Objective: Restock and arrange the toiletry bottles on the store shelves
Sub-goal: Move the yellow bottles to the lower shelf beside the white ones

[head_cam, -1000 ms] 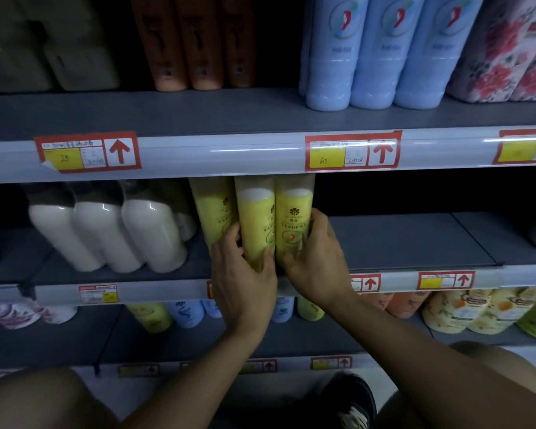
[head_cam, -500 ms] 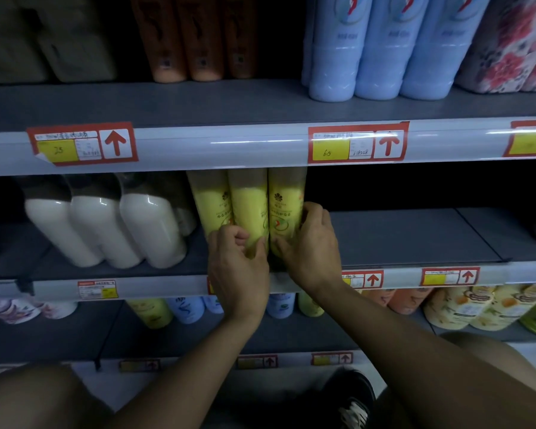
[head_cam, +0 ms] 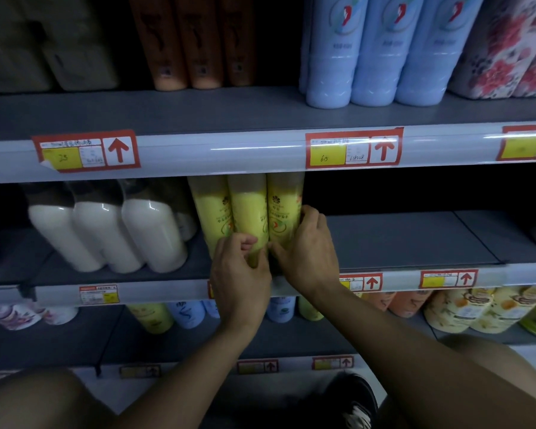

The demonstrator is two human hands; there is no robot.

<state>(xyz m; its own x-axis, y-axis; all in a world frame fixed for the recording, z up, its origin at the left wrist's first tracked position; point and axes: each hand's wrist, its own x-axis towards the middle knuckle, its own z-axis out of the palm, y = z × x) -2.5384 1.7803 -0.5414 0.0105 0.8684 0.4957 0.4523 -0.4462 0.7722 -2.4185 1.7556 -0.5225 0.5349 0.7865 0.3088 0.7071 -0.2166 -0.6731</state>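
Two bare hands reach onto the middle shelf point(head_cam: 399, 239) of a dim store rack. Three yellow bottles point(head_cam: 249, 209) stand upright side by side near the shelf's front edge, touching each other. The left hand point(head_cam: 240, 277) curls its fingers round the base of the middle bottle. The right hand point(head_cam: 307, 246) wraps the right bottle, thumb at its near left side, fingers round its right side. Left of them stand white bottles point(head_cam: 106, 236) with dark caps. To the right the shelf is bare grey. On the shelf above stand orange bottles point(head_cam: 195, 41) and blue bottles point(head_cam: 378, 51). Red and yellow price tags point(head_cam: 353, 150) line the shelf rails.
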